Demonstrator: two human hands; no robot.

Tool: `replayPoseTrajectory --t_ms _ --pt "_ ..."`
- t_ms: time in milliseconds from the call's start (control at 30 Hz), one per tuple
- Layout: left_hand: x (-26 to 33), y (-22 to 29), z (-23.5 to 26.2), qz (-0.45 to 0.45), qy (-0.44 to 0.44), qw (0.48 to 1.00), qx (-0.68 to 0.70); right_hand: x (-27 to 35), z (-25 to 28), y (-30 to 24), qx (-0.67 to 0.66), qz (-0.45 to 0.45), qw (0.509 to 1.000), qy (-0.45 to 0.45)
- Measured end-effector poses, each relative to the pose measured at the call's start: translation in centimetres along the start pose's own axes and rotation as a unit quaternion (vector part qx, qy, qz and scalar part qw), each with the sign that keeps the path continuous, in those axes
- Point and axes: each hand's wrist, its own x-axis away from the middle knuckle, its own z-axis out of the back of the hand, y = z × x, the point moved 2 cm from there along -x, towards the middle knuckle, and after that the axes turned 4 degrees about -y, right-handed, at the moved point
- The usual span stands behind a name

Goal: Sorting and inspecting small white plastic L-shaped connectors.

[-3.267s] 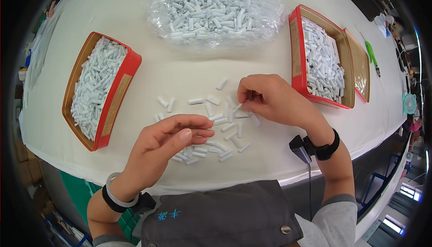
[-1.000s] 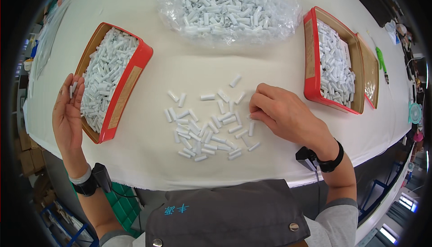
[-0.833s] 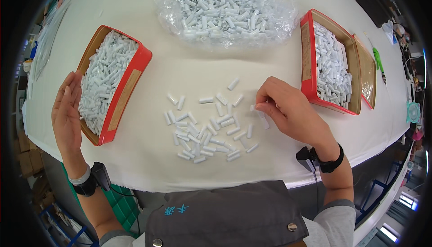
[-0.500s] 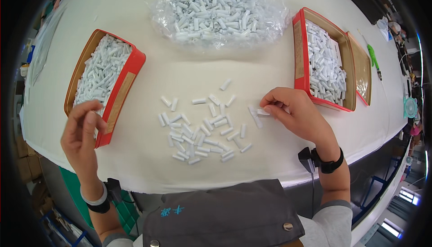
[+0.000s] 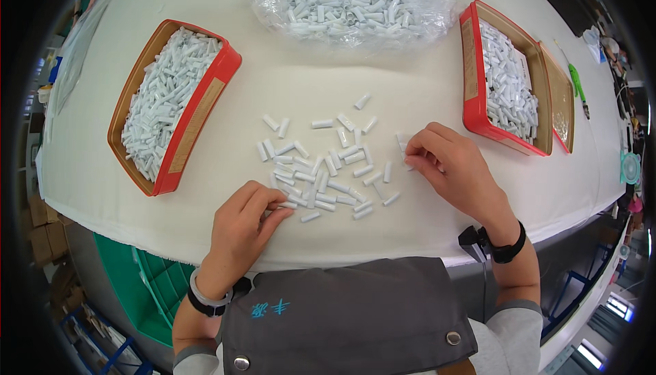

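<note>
Small white tubes (image 5: 321, 182) lie scattered in a loose heap on the cream cloth between my hands. At the heap's near left edge, my left hand (image 5: 240, 228) pinches one white tube (image 5: 288, 205) between thumb and fingers. My right hand (image 5: 456, 170) stays to the right of the heap, thumb and fingertips closed on a small white piece (image 5: 402, 144). Most of that piece is hidden by the fingers. A red tin (image 5: 205, 112) full of tubes stands at the left. Another red tin (image 5: 471, 74), also filled with tubes, is at the right, beyond my right hand.
A clear plastic bag (image 5: 437, 16) of white tubes lies at the far middle. Beside the right tin rest its lid (image 5: 562, 101) and a green-handled tool (image 5: 577, 81). A green crate (image 5: 140, 286) stands below the table's left edge.
My left hand has come from the left tin to the heap and closed on a tube. My right hand stays near its place, fingers closed. The whole view has shifted slightly.
</note>
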Motion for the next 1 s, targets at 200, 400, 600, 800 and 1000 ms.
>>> replayPoseTrajectory --t_ms 200,400,600,800,1000 --pt "0.3 -0.2 -0.6 -0.057 0.033 0.998 0.005 1.7 -1.3 -2.6 0.000 0.061 0.998 0.020" --pt "1.3 0.6 -0.3 -0.023 0.067 0.997 0.041 1.8 -3.7 -3.5 0.085 0.066 0.994 0.021" --pt "3.0 -0.5 -0.9 -0.007 0.100 0.993 0.070 1.8 -4.2 -5.1 0.077 0.086 0.992 0.046" --pt "3.1 -0.4 -1.7 -0.052 0.105 0.992 0.044 1.8 -5.2 -5.0 0.059 0.122 0.991 0.012" --pt "2.8 -0.2 -2.1 -0.061 0.097 0.992 0.048 1.5 -4.0 -5.0 -0.072 0.034 0.996 -0.034"
